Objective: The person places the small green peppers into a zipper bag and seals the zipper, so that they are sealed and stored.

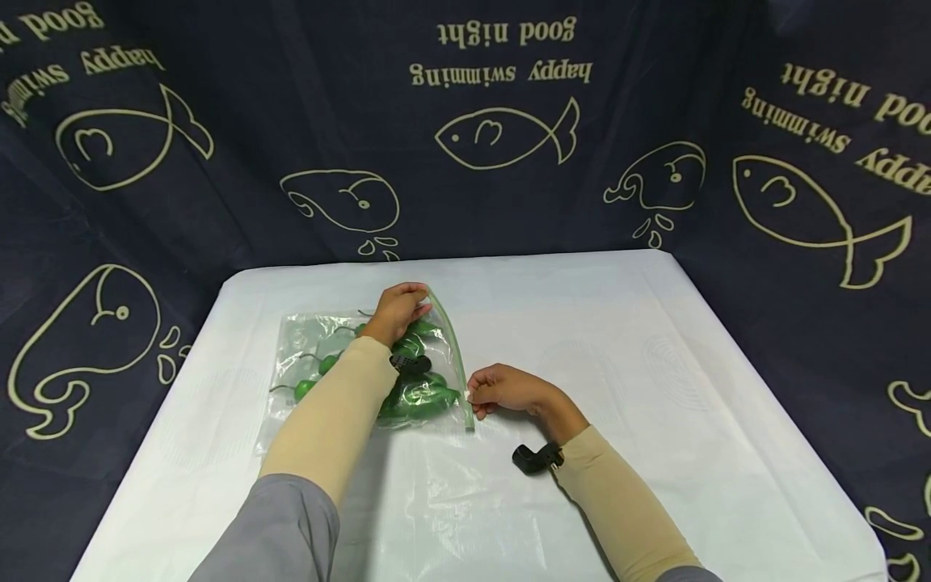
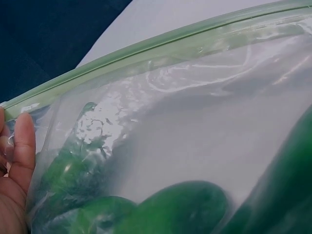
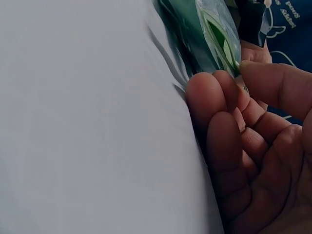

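Observation:
A clear zip bag lies on the table with several green peppers inside, their thin stems toward the left. Along its right side runs a green zip strip, bowed slightly outward. My left hand pinches the far end of this strip between thumb and fingers; the left wrist view shows the thumb against the green edge. At the strip's near part, my right hand pinches a small pale piece on it with thumb and forefinger, the other fingers curled below. Part of the peppers is hidden under my left forearm.
A white cloth covers the table, which reaches well to the right of the bag. Dark blue curtains with fish and whale drawings hang behind and on both sides. Each wrist wears a small black camera.

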Available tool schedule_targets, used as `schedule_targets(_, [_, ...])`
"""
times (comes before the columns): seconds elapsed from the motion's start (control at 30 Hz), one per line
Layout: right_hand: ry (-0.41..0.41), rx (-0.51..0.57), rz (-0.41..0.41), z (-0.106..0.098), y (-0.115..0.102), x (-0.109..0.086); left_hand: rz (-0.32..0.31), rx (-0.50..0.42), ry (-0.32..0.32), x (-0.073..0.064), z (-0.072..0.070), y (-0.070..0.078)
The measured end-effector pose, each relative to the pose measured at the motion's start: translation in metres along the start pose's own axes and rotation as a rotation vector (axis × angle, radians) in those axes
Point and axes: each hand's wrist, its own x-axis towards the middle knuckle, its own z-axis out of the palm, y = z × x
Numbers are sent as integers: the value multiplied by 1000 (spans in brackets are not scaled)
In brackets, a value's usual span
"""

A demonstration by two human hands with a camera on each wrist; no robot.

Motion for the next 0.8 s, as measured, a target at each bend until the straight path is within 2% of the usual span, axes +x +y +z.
schedule_targets(0.8, [-134, -11, -7, 1, 1, -7, 6, -25, -6, 1, -3, -1])
